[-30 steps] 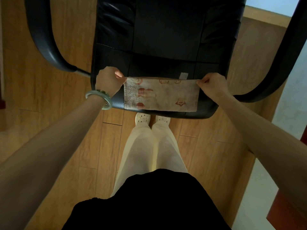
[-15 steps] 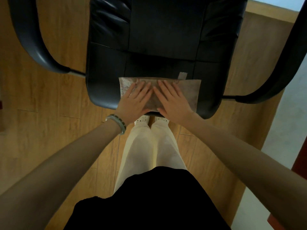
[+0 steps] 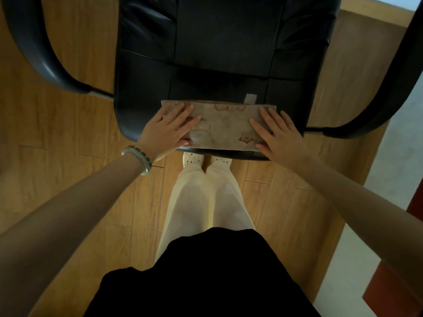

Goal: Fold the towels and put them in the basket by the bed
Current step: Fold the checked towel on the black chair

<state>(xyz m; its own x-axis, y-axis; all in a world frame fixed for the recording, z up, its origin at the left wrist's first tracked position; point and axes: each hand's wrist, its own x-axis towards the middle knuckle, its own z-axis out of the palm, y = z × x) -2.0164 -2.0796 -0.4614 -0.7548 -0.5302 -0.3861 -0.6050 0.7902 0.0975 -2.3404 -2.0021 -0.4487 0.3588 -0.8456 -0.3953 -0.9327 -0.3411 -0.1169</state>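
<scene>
A beige towel with red prints lies folded into a long strip along the front edge of a black leather chair seat. A small white label sticks out at its far edge. My left hand lies flat on the towel's left end, fingers straight and spread. My right hand lies flat on its right end in the same way. The middle of the towel shows between them. No basket or bed is in view.
The chair's black armrests curve out on both sides, the right one near my right hand. Wood-plank floor surrounds the chair. My legs in pale trousers stand just before the seat. A dark red object stands at the right.
A second ago both hands pinched the towel's ends. Then they pressed flat at its centre. Now they have slid apart to the two ends, smoothing it.
</scene>
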